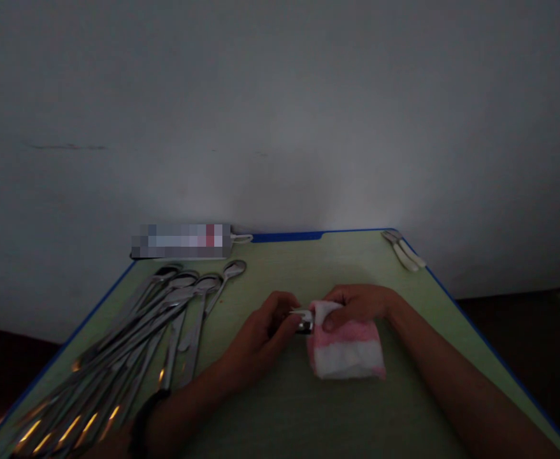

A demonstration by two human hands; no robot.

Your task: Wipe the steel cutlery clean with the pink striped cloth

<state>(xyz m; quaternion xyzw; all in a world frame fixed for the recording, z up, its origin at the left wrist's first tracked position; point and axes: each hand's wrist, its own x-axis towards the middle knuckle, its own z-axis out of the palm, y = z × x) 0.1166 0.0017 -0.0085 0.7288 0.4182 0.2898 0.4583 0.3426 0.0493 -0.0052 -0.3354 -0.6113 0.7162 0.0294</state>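
Note:
Near the middle of the table, my left hand (272,322) is closed around a small shiny metal piece (304,322). Its exact kind I cannot make out, since fingers and cloth cover parts of it. My right hand (358,303) grips a folded pink and white cloth (349,357), with the thumb pressed on top. The cloth's left edge meets the metal piece. Left of my hands lies a pile of long-handled metal spoons (208,284) and other cutlery.
Two utensils with pale handles (406,258) lie at the table's far right corner. A long, blurred-out object (181,242) with a white loop sits along the back left edge. The pale green table (284,261) has blue edging and stands against a grey wall (280,127).

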